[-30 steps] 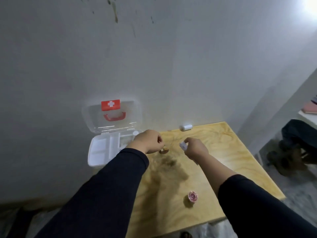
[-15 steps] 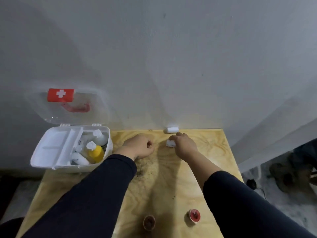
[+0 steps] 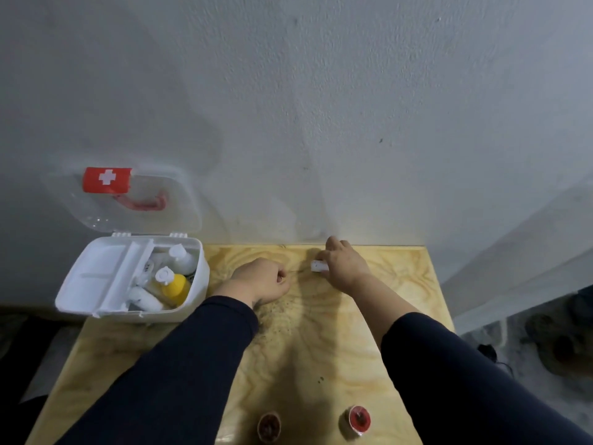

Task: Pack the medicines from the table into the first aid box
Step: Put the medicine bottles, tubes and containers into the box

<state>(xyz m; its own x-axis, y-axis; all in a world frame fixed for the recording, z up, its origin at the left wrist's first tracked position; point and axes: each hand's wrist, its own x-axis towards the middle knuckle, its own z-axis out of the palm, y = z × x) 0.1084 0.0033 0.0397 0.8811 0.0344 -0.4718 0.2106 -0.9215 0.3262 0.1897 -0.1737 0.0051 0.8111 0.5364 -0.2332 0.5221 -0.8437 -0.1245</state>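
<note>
The white first aid box stands open at the table's left end, its clear lid with a red cross label leaning on the wall. Inside lie a yellow bottle, a white bottle and a white roll. My right hand is at the table's far edge by the wall, closed on a small white item. My left hand rests on the table as a closed fist, between the box and my right hand; nothing shows in it.
A wooden table stands against a grey wall. Near its front edge sit a small brown round tin and a small red round tin. Dark specks are scattered mid-table. The floor drops away to the right.
My right hand has reached farther toward the wall with the white item in it and now covers the white cylinder that lay there. The left fist has stayed put.
</note>
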